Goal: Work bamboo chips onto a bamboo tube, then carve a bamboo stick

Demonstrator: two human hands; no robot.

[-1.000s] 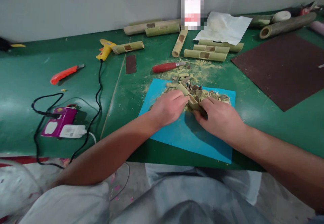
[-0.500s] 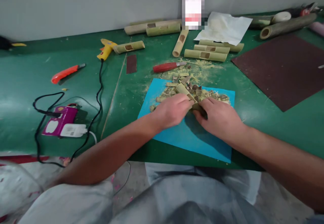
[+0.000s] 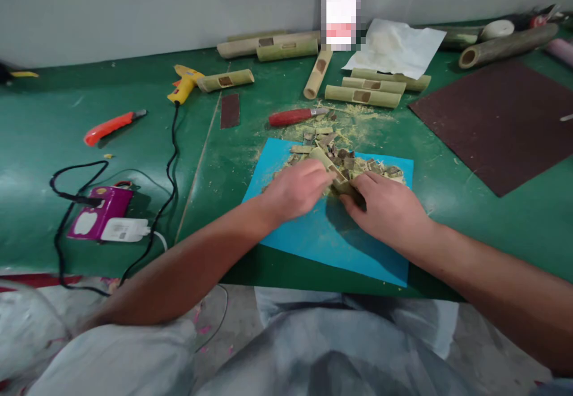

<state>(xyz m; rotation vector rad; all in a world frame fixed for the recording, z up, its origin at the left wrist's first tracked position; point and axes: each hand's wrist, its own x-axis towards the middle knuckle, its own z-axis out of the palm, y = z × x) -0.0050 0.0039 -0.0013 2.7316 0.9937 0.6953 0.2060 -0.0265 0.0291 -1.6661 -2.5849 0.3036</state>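
Both my hands meet over a blue mat (image 3: 331, 241) on the green table (image 3: 54, 115). My left hand (image 3: 295, 190) is closed, its fingers pressed on the near end of a short bamboo tube (image 3: 329, 165) that lies tilted. My right hand (image 3: 385, 205) is closed around the tube's lower end. Behind the tube lies a heap of bamboo chips and shavings (image 3: 358, 163). What the fingertips pinch is hidden.
A red-handled knife (image 3: 298, 116) lies behind the mat. Several cut bamboo tubes (image 3: 362, 95) lie at the back. Left: a yellow glue gun (image 3: 182, 84), an orange cutter (image 3: 110, 127), a purple power strip (image 3: 98, 220) with cables. A dark sandpaper sheet (image 3: 501, 115) lies right.
My left hand has shifted slightly along the tube and back; my right hand holds still. The view has shifted a little.
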